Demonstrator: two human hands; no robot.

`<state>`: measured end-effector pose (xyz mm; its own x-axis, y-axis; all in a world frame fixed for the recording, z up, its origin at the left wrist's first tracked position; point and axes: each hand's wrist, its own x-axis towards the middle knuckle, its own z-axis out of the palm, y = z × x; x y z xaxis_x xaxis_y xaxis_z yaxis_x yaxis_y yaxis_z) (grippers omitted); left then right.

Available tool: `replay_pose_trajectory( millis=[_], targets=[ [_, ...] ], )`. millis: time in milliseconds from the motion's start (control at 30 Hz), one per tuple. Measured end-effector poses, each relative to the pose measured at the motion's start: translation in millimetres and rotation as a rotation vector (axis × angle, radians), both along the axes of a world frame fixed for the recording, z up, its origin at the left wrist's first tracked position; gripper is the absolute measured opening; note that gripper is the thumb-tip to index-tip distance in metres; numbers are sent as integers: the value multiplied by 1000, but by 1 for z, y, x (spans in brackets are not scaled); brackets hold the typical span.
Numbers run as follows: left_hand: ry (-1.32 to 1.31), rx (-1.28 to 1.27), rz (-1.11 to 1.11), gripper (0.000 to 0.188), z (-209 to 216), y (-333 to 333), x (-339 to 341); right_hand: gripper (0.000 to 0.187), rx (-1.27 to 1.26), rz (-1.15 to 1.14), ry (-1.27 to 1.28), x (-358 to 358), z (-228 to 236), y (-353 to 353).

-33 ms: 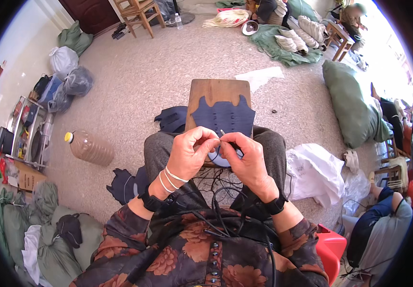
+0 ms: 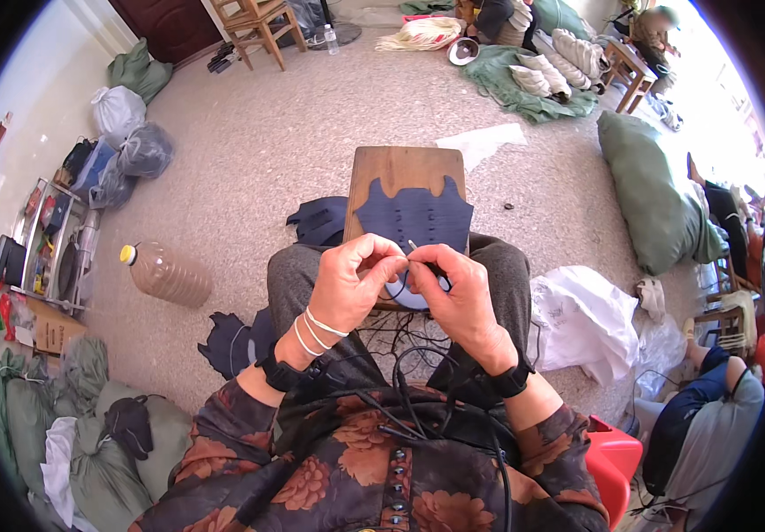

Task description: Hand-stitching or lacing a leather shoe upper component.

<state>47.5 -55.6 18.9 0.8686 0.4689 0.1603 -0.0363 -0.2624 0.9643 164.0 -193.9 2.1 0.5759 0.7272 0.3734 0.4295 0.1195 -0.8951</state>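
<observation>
My left hand (image 2: pixel 353 273) and my right hand (image 2: pixel 456 288) meet in front of my lap, thumbs and fingertips pinched close together. From the right hand's fingers a thin, light-tipped piece (image 2: pixel 412 246) sticks up; its kind is too small to tell. What the left fingertips pinch is hidden. A dark cord (image 2: pixel 403 291) hangs in a loop below the fingertips. Just beyond the hands, a flat navy cut piece (image 2: pixel 413 213) with rows of small slits lies on a wooden stool (image 2: pixel 409 161). A pale round thing (image 2: pixel 411 296) shows partly under the hands.
More navy pieces (image 2: pixel 320 219) lie left of the stool and by my left leg. A large yellow-capped jug (image 2: pixel 169 273) stands on the floor at left. White cloth (image 2: pixel 582 324) and a red stool (image 2: pixel 613 465) are at right. Black cables (image 2: pixel 413 381) cross my lap. Other people sit nearby.
</observation>
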Motion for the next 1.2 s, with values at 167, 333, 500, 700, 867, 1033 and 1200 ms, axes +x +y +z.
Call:
replay_pose_trajectory(
  millis=[167,333,500,700,867,1033,1200],
  targets=[
    [110,-192,-20,9,6,1,-2,6,-9,96,281,-1,3,0],
    [-41,-712,6,12,2,-1,-3,7,80,189,603,-1,8,-5],
    [-113,-605,90,11,6,-9,1,7,43,144,501,-6,9,-7],
    [-193,-379,120,16,4,-14,7,8,60,59,478,-5,9,-7],
    [-198,-344,120,18,2,-15,8,7,115,83,556,-4,3,-4],
    [-198,-303,117,16,2,-13,8,7,119,103,540,-6,1,-3],
    [-207,-349,143,17,2,-12,7,6,98,95,544,-8,1,-2]
  ],
)
